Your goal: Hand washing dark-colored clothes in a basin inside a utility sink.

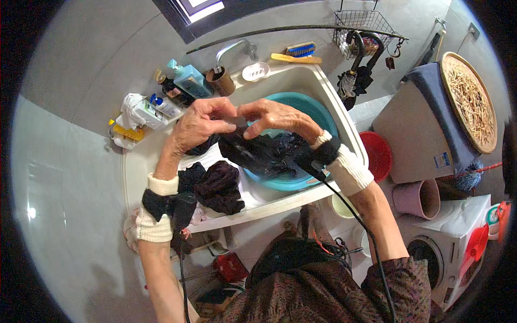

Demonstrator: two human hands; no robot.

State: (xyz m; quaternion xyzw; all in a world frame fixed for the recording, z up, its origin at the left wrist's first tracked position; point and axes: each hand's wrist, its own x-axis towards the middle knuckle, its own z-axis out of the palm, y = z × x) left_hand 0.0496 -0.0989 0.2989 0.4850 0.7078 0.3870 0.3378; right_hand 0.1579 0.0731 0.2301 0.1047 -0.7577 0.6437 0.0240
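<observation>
My left hand and my right hand are raised close together over the sink. Between them, pinched by the fingers of both, hangs a dark wet cloth. It trails down over a turquoise plastic basin that stands in the white laundry sink. More dark fabric and some water lie in the basin. Left of it, a bunched dark brown garment rests on the sink's white sloping surface, with black cloth beside it. Where the cloth meets the fingertips, the exact grip is partly hidden.
Behind the sink stand a blue pump bottle, a brown cup under the faucet, a soap dish and a blue-bristled brush. On the right are a red basin, a pink bucket and a washing machine. Cables run along both forearms.
</observation>
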